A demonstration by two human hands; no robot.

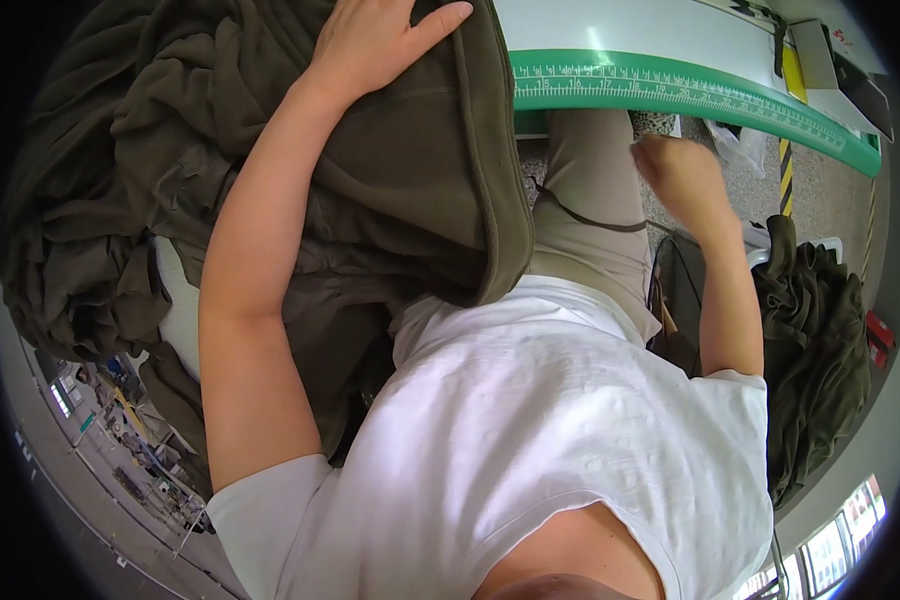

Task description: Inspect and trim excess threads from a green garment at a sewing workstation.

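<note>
A large piece of dark olive cloth with a thick stitched edge lies bunched over the table and across my lap on the left. My left hand rests flat on top of it, thumb stretched out toward the stitched edge; the other fingertips run out past the upper rim of the picture. Off to the right, beyond the cloth and near the green ruled table edge, my right hand is raised beside my knee. Its fingers are curled in and slightly blurred, and whatever they may hold is hidden.
More dark olive cloth hangs in a heap at my right side. The white tabletop ends at the green ruled edge. A yellow-and-black striped tape marks the floor, near a clear plastic bag. A small red object sits far right.
</note>
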